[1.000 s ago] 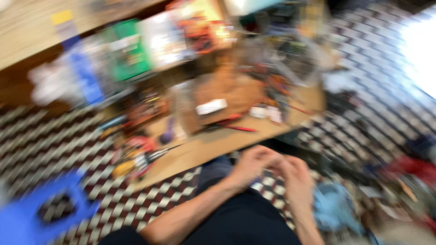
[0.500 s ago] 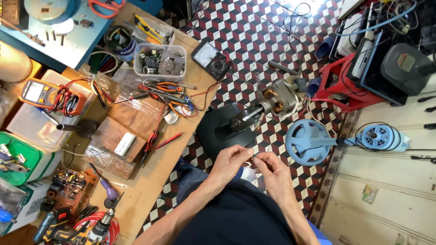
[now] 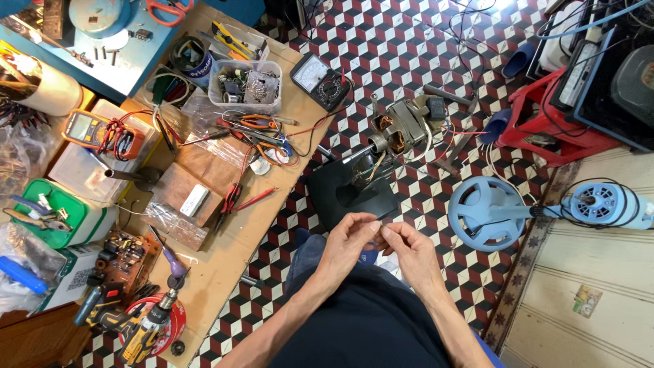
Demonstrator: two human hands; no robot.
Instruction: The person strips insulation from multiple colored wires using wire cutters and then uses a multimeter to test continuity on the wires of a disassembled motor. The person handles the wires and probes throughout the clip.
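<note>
My left hand (image 3: pixel 349 245) and my right hand (image 3: pixel 411 253) meet in front of my lap, fingertips pinched together on something very small and thin that I cannot make out. Just beyond them on the patterned floor stands a black base (image 3: pixel 351 194) with an electric motor (image 3: pixel 398 129) and its loose wires behind it. A low wooden bench (image 3: pixel 225 259) lies to my left.
The bench holds an orange multimeter (image 3: pixel 102 133), an analog meter (image 3: pixel 319 76), a clear tub of parts (image 3: pixel 246 85), pliers (image 3: pixel 228 204), a cordless drill (image 3: pixel 146 327) and a green box (image 3: pixel 58 215). A blue fan guard (image 3: pixel 487 212) and a red stool (image 3: pixel 545 123) sit to the right.
The view swung from a blurred sweep over the bench to a steady look down. My hands have stayed together in front of me, fingers shifting slightly.
</note>
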